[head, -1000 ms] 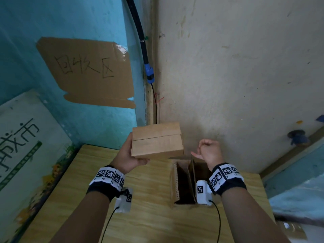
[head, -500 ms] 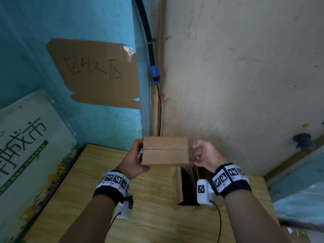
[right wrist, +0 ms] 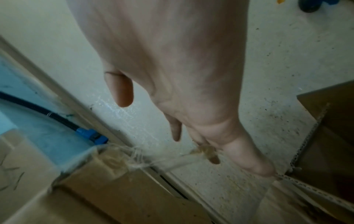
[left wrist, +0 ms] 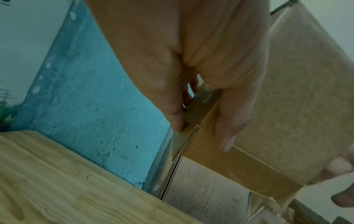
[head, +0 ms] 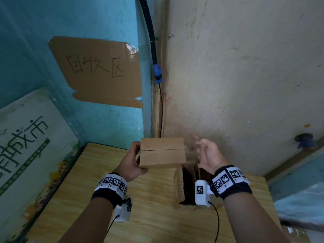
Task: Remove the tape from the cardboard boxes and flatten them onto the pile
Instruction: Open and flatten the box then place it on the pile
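Note:
My left hand point(head: 130, 163) grips a small closed cardboard box point(head: 163, 153) by its left end and holds it above the table; its thumb and fingers point(left wrist: 228, 128) clamp the taped edge. To the right of the box my right hand point(head: 205, 151) is spread, palm turned toward the box. A crumpled strand of clear tape point(right wrist: 162, 162) stretches from the box's corner point(right wrist: 114, 165) to one fingertip point(right wrist: 213, 159) and clings there. A second cardboard box point(head: 185, 186) stands open on the table under my right wrist.
The wooden table point(head: 140, 213) fills a corner between a blue wall and a beige wall. A cardboard sign point(head: 98, 72) hangs on the blue wall, a black cable point(head: 151, 41) runs down the corner, and a printed board point(head: 26, 146) leans at the left.
My right hand was a fist at the box's right edge; now its fingers are spread and it has drawn away to the right, trailing tape. The left hand keeps holding the box.

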Demonstrator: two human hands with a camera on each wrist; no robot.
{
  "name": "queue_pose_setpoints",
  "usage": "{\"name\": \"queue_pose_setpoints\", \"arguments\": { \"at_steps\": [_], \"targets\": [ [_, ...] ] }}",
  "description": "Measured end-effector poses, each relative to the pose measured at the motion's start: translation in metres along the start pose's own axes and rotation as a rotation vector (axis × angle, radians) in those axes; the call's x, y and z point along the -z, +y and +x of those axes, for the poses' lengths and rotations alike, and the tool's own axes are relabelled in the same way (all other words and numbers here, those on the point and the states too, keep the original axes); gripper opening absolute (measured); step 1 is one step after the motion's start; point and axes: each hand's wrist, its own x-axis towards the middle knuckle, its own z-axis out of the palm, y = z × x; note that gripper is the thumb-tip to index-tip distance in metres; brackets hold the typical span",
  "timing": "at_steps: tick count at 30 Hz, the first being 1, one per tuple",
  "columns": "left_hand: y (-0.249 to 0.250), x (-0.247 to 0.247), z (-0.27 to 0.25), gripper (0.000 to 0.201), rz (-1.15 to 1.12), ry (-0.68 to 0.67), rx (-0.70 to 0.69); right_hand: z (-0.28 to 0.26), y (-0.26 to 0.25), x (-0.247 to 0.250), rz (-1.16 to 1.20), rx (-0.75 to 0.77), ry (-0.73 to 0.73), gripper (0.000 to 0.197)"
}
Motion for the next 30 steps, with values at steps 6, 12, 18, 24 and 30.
{"name": "queue_pose_setpoints", "arguments": {
  "at_steps": [6,12,18,24,30],
  "targets": [
    [0.0,-0.001,0.002,0.09,-0.007,-0.008,0.0,0.001,-0.002,-0.016,-0.209,0.101,-0.143,0.084],
    [0.001,0.005,0.005,0.099,-0.021,-0.093,0.022,0.001,0.002,-0.021,-0.441,0.194,-0.148,0.1],
    [0.022,0.008,-0.002,0.111,-0.08,-0.081,-0.003,0.001,0.009,-0.02,-0.481,0.295,-0.047,0.088],
    [0.044,-0.004,-0.004,0.071,-0.212,0.047,-0.167,0.003,0.011,-0.02,-0.484,0.338,-0.001,0.089],
    [0.043,0.004,-0.003,0.029,-0.056,0.004,-0.235,0.002,0.008,-0.012,-0.512,0.352,-0.017,0.086]
  ]
}}
